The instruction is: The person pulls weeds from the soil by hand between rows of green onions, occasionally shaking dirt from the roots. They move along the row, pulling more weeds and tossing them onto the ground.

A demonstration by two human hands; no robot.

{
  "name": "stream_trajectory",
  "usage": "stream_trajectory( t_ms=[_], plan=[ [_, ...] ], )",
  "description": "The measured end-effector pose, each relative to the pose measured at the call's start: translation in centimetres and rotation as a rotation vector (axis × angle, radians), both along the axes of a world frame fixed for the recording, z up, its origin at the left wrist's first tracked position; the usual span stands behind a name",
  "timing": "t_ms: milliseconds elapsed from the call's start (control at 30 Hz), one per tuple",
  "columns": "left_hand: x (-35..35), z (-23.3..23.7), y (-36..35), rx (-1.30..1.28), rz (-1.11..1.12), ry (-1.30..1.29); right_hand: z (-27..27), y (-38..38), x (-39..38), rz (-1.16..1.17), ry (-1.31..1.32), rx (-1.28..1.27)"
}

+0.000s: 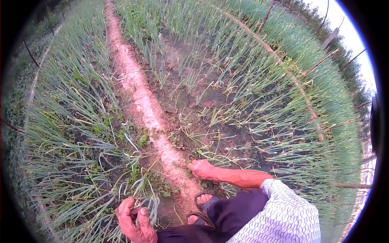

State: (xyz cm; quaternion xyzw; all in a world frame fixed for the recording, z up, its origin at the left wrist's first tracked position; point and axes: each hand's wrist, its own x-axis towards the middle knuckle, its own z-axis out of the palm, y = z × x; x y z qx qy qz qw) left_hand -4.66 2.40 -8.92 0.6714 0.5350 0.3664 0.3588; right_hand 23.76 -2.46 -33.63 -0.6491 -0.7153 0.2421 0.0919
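My left hand (135,220) is at the bottom left, beside green onion-like plants (152,204), with its fingers curled and the thumb near the fingertips. Whether anything small is between them is too unclear to tell. Over the edge of the bare soil ridge (142,97), my right hand (200,169) is closed in a fist, knuckles up, near low weeds (175,139). What it holds, if anything, is hidden.
My sandalled feet (204,198) stand on the ridge's near end. Rows of green plants (81,105) grow on both sides. Dark wet soil (190,85) lies right of the ridge. Wooden stakes (320,62) lean along the right side.
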Motion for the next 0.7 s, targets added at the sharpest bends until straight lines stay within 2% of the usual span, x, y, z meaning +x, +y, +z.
stream_trajectory(
  t_ms=[33,133,167,200,400,567,700],
  plan=[
    [0.0,-0.2,0.0,0.011,-0.020,-0.020,0.0,0.0,-0.2,0.006,-0.005,0.016],
    [-0.1,1.1,0.6,0.126,-0.133,0.165,-1.3,0.0,-0.8,0.031,-0.010,0.088],
    [0.5,0.3,0.7,0.106,-0.121,-0.019,-1.9,0.0,-0.6,0.043,-0.013,0.115],
    [0.4,-0.1,0.6,0.036,-0.087,-0.040,-2.0,0.2,-0.5,0.059,-0.021,0.112],
    [0.0,-0.2,0.4,0.013,-0.037,-0.018,-2.0,0.5,-0.9,0.103,-0.054,0.082],
    [-0.7,-0.1,0.3,0.056,-0.029,0.006,-1.5,0.8,-1.0,0.083,-0.069,0.051],
    [-1.5,-0.1,0.3,0.101,-0.049,0.080,-1.6,1.1,-0.8,-0.057,-0.020,0.078]
  ],
)
